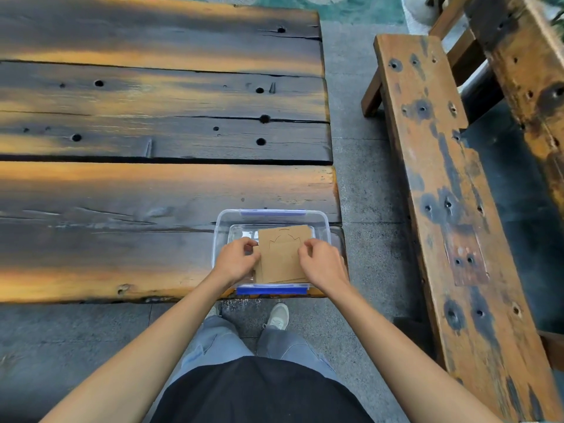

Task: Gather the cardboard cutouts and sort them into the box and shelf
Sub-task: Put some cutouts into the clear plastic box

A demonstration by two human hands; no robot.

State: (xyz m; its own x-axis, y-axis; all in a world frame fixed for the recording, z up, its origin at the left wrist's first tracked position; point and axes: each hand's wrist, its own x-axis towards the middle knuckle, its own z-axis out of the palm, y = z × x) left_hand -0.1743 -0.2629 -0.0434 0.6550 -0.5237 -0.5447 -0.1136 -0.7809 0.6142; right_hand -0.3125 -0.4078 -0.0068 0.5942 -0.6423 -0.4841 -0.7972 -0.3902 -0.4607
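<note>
Surface: a heavy plank table [152, 184], dark scorched wood with orange grain, bolt holes and long cracks between boards. Grey paved floor [366, 184] runs along its right side and below its near edge. A weathered wooden bench [439, 190] stands to the right, well apart from the table, orange with dark patches. The person stands at the near edge; one pale shoe [277, 315] shows on the floor.

Clear plastic box [222, 227] with blue latches sits at the table's near right corner, lid off. Stack of brown cardboard cutouts [283, 254] lies inside it, top sheet marked with a drawn outline.

Left hand [236, 259]: fingers curled, thumb and fingertips pinched on the left edge of the stack. Right hand [320, 264]: fingers bent, tips closed on the right edge of the stack. Both hands are over the box, with the stack between them. Whether the stack rests on the box floor or is lifted slightly cannot be told.
</note>
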